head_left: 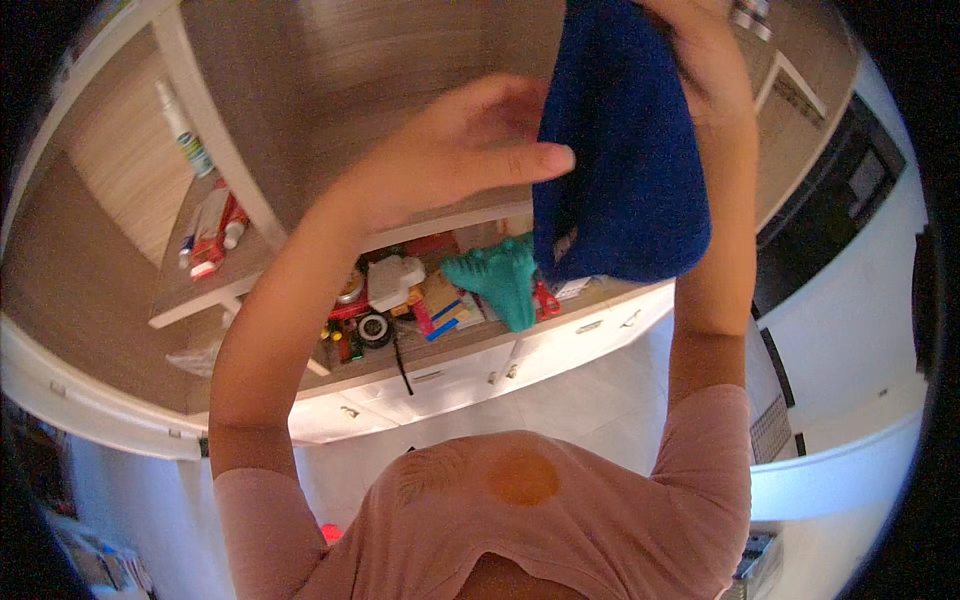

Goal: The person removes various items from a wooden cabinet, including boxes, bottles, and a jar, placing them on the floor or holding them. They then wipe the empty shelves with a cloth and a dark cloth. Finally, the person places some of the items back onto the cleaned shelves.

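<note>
R hand (700, 60) is holding up a navy-blue cloth (625, 150) at the top of the view, w/ the cloth hanging in front of an open wood-grain cabinet (390, 60). R fingers are going out of sight by the cloth's upper edge, so can't tell how they're clamping. L hand (480, 140) is reaching in from the cloth's L side: thumb is pointing R & overlapping the cloth's front, other fingers are standing apart from it, tips partly hidden nr the cloth's edge. Can't tell if L thumb is actually touching.

Below, on the lower shelf (590, 292), a teal ridged item (505, 280) is lying just under the cloth's lower L corner, w/ a red-handled item (546, 300) beside it. Further L, a white plastic piece (395, 280), a blue strip (442, 331) & a black ring-shaped item (374, 330) are lying close together. White drawer fronts (460, 375) are showing underneath. In the L compartment, a white spray bottle (183, 130) is standing nr a red-and-white box (211, 230). Person is wearing a pink tee (420, 520) w/ an orange round print.
</note>
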Available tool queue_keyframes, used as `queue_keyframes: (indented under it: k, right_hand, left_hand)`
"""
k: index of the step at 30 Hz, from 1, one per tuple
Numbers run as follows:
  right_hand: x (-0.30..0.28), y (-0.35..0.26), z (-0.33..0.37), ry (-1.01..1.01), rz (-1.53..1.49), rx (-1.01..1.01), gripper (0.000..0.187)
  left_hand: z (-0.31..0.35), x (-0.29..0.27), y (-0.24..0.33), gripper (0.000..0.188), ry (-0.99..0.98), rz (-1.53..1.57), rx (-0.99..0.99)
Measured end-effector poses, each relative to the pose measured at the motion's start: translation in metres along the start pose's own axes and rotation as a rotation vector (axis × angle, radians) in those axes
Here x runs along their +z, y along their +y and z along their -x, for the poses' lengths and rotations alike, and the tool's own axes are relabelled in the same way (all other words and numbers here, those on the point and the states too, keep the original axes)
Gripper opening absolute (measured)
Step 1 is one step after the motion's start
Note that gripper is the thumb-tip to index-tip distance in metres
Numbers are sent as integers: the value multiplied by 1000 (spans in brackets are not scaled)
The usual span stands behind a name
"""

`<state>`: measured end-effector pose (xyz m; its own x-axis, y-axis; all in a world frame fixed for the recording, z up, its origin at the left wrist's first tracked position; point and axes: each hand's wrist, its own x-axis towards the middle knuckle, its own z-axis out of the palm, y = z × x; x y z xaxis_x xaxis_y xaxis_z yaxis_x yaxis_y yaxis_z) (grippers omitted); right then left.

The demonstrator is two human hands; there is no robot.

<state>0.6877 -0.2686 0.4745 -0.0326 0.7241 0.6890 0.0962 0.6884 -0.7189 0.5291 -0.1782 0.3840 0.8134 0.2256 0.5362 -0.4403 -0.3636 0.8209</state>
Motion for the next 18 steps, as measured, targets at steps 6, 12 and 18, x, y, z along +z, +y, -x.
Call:
queue_keyframes:
  k: [6, 12, 18]
  right_hand:
    - [-26, -3, 19, 92, 25, 34, 24]
    - [-24, -35, 72, 154, 97, 167, 24]
    - [-38, -7, 112, 202, 223, 266, 24]
  left_hand:
    - [-5, 40, 10, 33, -26, 69, -257]
    - [-3, 36, -12, 24, -50, -480, 169]
    - [8, 56, -21, 30, -204, -33, -381]
